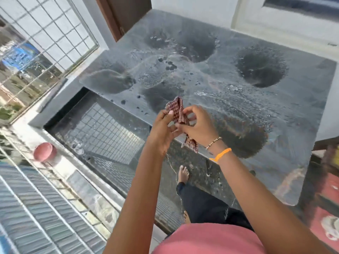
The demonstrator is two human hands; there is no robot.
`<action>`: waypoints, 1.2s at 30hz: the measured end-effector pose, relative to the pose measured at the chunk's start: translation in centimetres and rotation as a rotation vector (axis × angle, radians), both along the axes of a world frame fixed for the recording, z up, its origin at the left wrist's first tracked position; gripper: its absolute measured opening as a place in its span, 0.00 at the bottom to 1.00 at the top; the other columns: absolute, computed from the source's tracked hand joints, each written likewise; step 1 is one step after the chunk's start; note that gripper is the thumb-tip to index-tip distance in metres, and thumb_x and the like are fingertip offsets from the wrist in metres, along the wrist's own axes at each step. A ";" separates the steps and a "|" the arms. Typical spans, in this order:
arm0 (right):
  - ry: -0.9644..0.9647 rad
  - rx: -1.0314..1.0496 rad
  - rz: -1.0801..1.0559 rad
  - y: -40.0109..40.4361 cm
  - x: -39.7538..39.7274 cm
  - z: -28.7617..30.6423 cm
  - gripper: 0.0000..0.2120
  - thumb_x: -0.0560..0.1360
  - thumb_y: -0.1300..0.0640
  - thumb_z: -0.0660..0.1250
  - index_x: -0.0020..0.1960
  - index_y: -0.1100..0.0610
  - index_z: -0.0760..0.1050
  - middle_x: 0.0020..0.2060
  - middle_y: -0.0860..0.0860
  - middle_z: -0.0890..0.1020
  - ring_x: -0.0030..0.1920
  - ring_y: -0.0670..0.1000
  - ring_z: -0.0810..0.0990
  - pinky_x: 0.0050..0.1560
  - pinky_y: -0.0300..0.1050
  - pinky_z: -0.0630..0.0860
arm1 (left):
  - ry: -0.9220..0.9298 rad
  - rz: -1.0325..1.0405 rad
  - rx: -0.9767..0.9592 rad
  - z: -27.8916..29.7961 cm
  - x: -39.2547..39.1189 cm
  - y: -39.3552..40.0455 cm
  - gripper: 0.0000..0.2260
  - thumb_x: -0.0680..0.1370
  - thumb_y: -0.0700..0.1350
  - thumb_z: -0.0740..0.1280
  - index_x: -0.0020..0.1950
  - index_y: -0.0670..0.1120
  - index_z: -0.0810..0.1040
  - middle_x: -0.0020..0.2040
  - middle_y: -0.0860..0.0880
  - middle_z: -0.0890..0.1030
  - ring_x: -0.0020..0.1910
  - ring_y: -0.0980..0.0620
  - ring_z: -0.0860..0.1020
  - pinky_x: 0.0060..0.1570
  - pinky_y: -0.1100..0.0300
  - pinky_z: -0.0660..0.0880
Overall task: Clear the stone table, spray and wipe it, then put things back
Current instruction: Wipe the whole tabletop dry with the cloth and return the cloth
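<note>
The dark stone table (pixel 229 74) fills the upper middle of the head view, bare of objects, with several round wet spray patches and droplets on its dusty surface. Over its near left edge both hands hold a small red-checked cloth (pixel 178 111). My left hand (pixel 162 129) pinches the cloth's left side. My right hand (pixel 197 125), with a bead bracelet and an orange band on the wrist, grips its right side, and a loose end of cloth hangs below the palms.
A white window grille (pixel 45 39) runs along the left wall and a brown door (pixel 124 13) stands behind the table. A pink round lid or bowl (pixel 45 152) lies on the ledge at left. My bare feet (pixel 183 174) are on the polished dark floor. Patterned red items (pixel 328 198) sit at right.
</note>
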State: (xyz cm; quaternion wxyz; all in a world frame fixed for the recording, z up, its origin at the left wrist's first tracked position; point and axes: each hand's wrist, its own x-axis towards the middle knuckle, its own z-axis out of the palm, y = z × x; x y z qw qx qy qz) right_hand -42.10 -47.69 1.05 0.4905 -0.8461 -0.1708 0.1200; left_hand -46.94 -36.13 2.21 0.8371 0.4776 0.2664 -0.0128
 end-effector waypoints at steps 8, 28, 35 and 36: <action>0.485 0.368 0.034 5.9 9.5 -0.8 0.09 0.75 0.64 0.64 0.51 0.54 0.77 0.42 0.50 0.79 0.38 0.41 0.79 0.37 0.37 0.80 | 0.051 -0.033 0.267 -0.3 7.7 8.7 0.10 0.82 0.43 0.53 0.53 0.49 0.74 0.45 0.50 0.80 0.40 0.52 0.78 0.39 0.56 0.78; 0.327 0.289 -0.540 16.7 23.3 0.4 0.11 0.77 0.57 0.62 0.55 0.61 0.76 0.47 0.52 0.79 0.47 0.50 0.79 0.47 0.45 0.77 | -0.026 -0.262 0.114 -1.1 24.9 20.0 0.10 0.79 0.38 0.59 0.60 0.45 0.72 0.46 0.50 0.83 0.45 0.53 0.82 0.40 0.61 0.80; 0.803 0.598 -0.547 22.6 25.2 -1.2 0.12 0.73 0.60 0.65 0.56 0.60 0.75 0.50 0.57 0.81 0.48 0.54 0.81 0.51 0.51 0.78 | 0.156 -0.426 -0.044 -2.2 30.8 27.1 0.08 0.80 0.42 0.57 0.54 0.45 0.74 0.46 0.48 0.82 0.43 0.52 0.82 0.40 0.56 0.80; 0.773 0.643 -0.553 23.5 25.8 -1.0 0.12 0.74 0.64 0.64 0.57 0.61 0.74 0.49 0.56 0.81 0.47 0.53 0.80 0.48 0.49 0.79 | 0.182 -0.452 0.016 -2.4 31.7 28.0 0.07 0.80 0.43 0.57 0.55 0.44 0.73 0.48 0.48 0.80 0.45 0.51 0.80 0.43 0.56 0.79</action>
